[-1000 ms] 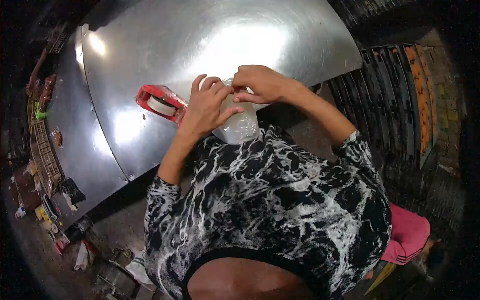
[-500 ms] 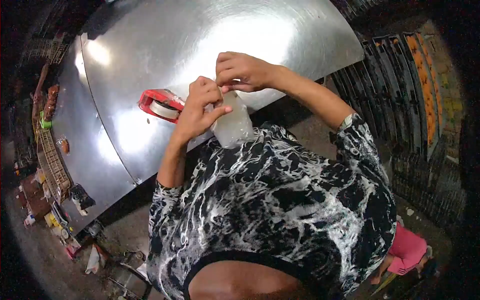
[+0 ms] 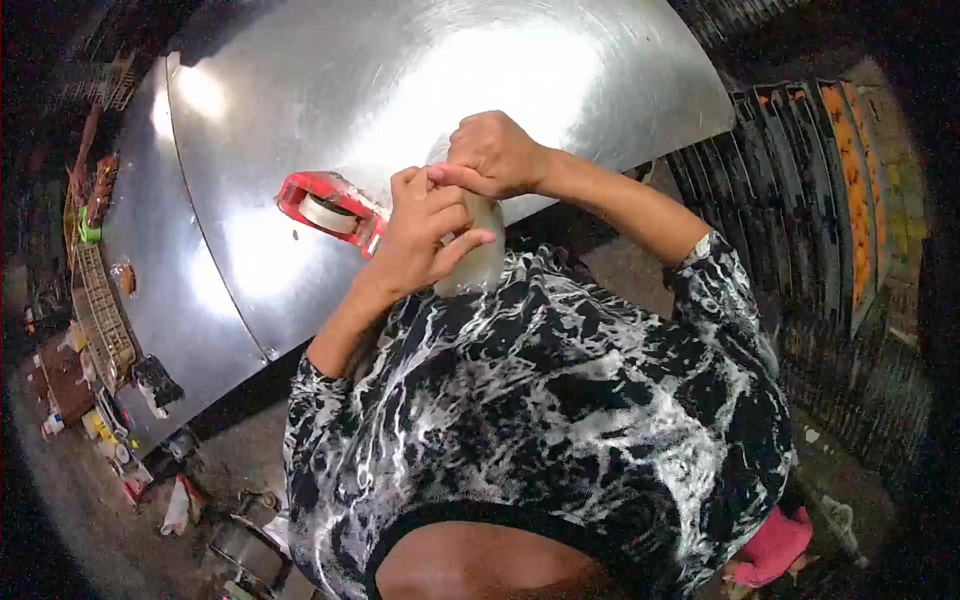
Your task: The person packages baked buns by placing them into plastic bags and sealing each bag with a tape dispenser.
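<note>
Both my hands hold a small clear plastic bag (image 3: 478,265) with something pale inside, close to my chest at the near edge of a shiny metal table (image 3: 420,80). My left hand (image 3: 425,240) wraps around the side of the bag. My right hand (image 3: 495,155) pinches the bag's top, just above the left fingers. A red tape dispenser (image 3: 330,208) with a white roll lies on the table just left of my left hand.
Stacked dark crates (image 3: 800,180), some with orange contents, stand to the right. Boxes, packets and clutter (image 3: 100,330) line the floor at the left. Something pink (image 3: 775,545) shows at the lower right. My black-and-white patterned shirt fills the foreground.
The bag has been drawn in closer to my chest. My right hand has shifted slightly right and down onto the bag's top, fingers now tighter. The pink shape at the lower right has dropped lower.
</note>
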